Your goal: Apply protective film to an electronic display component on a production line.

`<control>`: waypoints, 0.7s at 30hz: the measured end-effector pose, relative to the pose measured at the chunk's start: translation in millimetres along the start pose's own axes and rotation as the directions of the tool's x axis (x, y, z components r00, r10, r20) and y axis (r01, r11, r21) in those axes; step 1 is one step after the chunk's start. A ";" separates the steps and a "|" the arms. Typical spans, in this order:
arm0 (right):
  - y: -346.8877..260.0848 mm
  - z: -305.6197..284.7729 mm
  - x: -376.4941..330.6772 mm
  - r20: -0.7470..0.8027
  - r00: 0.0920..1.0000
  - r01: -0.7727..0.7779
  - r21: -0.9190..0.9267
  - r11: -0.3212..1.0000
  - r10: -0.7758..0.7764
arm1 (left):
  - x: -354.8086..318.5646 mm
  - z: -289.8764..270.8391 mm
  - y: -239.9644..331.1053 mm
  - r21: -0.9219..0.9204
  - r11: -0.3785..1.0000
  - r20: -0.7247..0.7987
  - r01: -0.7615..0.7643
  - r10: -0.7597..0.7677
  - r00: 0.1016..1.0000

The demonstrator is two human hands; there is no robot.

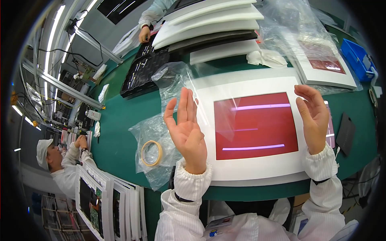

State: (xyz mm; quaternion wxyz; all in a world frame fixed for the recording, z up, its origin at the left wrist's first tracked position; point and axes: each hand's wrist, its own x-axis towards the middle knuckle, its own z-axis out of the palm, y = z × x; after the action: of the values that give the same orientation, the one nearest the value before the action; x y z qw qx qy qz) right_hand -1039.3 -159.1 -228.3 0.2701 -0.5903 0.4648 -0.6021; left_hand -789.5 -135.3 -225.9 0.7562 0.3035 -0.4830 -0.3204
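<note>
Head view, the 1 view supplied: a red panel (pixel 265 136) lies face up within a white frame (pixel 241 170) on the green table (pixel 116 138), directly before the person. Left hand (pixel 187 136) is raised at the panel's left side, fingers extended, palm exposed, no grasp evident. Right hand (pixel 315 116) is raised at the right side, fingers loosely curled, thumb apart, nothing visible in it. Pale streaks beside the left fingers may be clear film or glare; cannot tell. Crumpled plastic film (pixel 138 132) and 1 tape roll (pixel 151 164) lie to the left; a stack of white foam sheets (pixel 213 20) stands beyond the frame. Assessment: the step in hand appears to be handling or checking the panel, at a point between contacts. The next move probably calls for level, edge-only contact by 2 hands, keeping fingertips off the glossy surface.
</note>
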 end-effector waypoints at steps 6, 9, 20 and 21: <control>3.5 1.8 -2.4 0.008 1.000 -0.015 0.011 1.000 0.015 | -3.1 -2.7 -4.2 0.291 0.949 0.156 -0.122 0.079 0.985; 1.1 -3.3 -1.6 0.001 1.000 -0.016 -0.010 1.000 0.016 | -6.7 2.9 -4.0 0.580 0.797 0.185 -0.169 0.074 0.980; 0.1 -0.5 1.1 0.040 0.999 -0.029 -0.001 1.000 0.029 | -5.1 4.5 0.9 0.906 0.407 0.089 -0.116 0.085 0.992; 0.8 -1.1 0.8 0.030 0.999 -0.031 -0.011 0.999 0.031 | -5.4 3.1 -0.9 0.901 0.417 0.096 -0.121 0.080 0.992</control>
State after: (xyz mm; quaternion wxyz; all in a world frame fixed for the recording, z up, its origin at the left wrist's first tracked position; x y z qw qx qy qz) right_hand -1040.6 -159.9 -228.4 0.2833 -0.5934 0.4728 -0.5866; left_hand -794.2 -132.2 -228.4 0.4834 0.6264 -0.6108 0.0291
